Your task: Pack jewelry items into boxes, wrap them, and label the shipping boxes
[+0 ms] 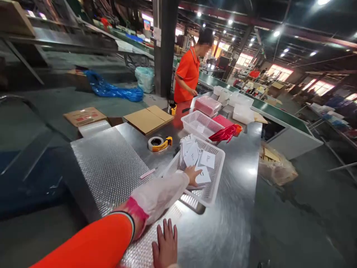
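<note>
The left hand (192, 175) rests on printed white cards (208, 159) inside the perforated plastic basket (216, 180); its grip cannot be determined. The right hand (166, 243) is extended, holding nothing visible. Handling appears incomplete: numerous cards remain basketed.

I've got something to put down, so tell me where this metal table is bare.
The metal table shows bare between the front basket and the table's right edge, and nearer, to the right of the right hand. The far end is crowded with the rear basket, red plastic and pale packs; bubble wrap covers much of the near left.
</note>
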Motion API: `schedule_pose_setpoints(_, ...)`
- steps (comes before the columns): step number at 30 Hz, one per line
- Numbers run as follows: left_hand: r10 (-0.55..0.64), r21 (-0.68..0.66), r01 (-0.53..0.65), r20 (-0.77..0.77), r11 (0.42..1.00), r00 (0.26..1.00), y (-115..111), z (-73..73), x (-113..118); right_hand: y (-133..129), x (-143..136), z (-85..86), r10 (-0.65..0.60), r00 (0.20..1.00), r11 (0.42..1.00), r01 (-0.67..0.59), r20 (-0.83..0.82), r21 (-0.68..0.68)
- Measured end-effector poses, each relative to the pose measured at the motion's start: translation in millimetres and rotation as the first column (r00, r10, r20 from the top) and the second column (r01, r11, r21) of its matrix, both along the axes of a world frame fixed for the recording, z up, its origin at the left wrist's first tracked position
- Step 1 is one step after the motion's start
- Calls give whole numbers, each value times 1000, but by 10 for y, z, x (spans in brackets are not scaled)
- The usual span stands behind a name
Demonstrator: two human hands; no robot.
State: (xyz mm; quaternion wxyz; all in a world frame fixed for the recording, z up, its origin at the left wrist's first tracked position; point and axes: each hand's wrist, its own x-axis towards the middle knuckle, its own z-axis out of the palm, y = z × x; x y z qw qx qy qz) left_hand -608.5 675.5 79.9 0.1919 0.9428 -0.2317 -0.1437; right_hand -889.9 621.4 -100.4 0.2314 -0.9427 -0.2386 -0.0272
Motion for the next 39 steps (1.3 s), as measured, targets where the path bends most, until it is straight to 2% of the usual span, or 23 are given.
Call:
schedule_pose_setpoints(1,16,2,-16,-12,1000,1000,19,28,-1,-16,14,33,14,999,1000,-14,-35,-1)
schedule_pose_setpoints(3,83,-88,-79,50,993,995,226,80,-127,-71,58,94,56,993,998,-58,-102,-14)
schedule_pose_setpoints(5,218,-260,-169,170,951,961,599,98,-440,-147,128,152,112,982,992,-118,-153,-35)
schedule_pose_setpoints(7,369,-392,-253,256,884,893,1033,33,-923,-225,223,227,207,958,973,-223,-199,-61)
schedule_pose_setpoints(10,566,-323,-487,230,812,792,1570,-271,-1762,-291,406,400,351,905,913,-387,-241,-125)
schedule_pose_setpoints(12,619,-219,-582,191,783,762,1773,-539,-2218,-275,535,538,418,874,860,-468,-247,-204)
schedule_pose_setpoints(15,648,-104,-639,144,762,748,1874,-838,-2574,-179,698,700,514,818,749,-574,-257,-330)
schedule_pose_setpoints(17,658,-87,-652,133,753,742,1871,-930,-2614,-107,773,753,567,777,677,-629,-275,-383)
schedule_pose_setpoints(19,659,-101,-652,139,752,739,1854,-969,-2563,-56,823,766,598,746,628,-663,-293,-407)
schedule_pose_setpoints(24,660,-88,-654,64,751,749,1869,-1032,-2377,-1,915,738,637,703,573,-706,-316,-416)
schedule_pose_setpoints(28,641,-42,-640,14,767,768,1962,-1003,-2367,44,1003,750,667,675,535,-729,-315,-427)
schedule_pose_setpoints(30,687,-81,-682,61,727,724,1980,-907,-2427,86,1056,804,690,661,523,-737,-295,-428)
schedule_pose_setpoints(32,726,-154,-710,97,687,681,1939,-749,-2514,162,1125,910,704,651,514,-742,-282,-430)
schedule_pose_setpoints(33,725,-183,-704,93,686,682,1895,-655,-2558,220,1168,983,706,651,510,-741,-280,-436)
schedule_pose_setpoints(35,683,-195,-665,42,721,729,1778,-462,-2628,383,1275,1164,710,648,501,-740,-276,-448)
schedule_pose_setpoints(37,630,-134,-630,-52,765,775,1670,-306,-2644,601,1404,1364,722,639,486,-742,-267,-462)
schedule_pose_setpoints(39,621,-47,-631,-137,774,772,1631,-220,-2587,835,1538,1543,739,617,452,-752,-271,-480)
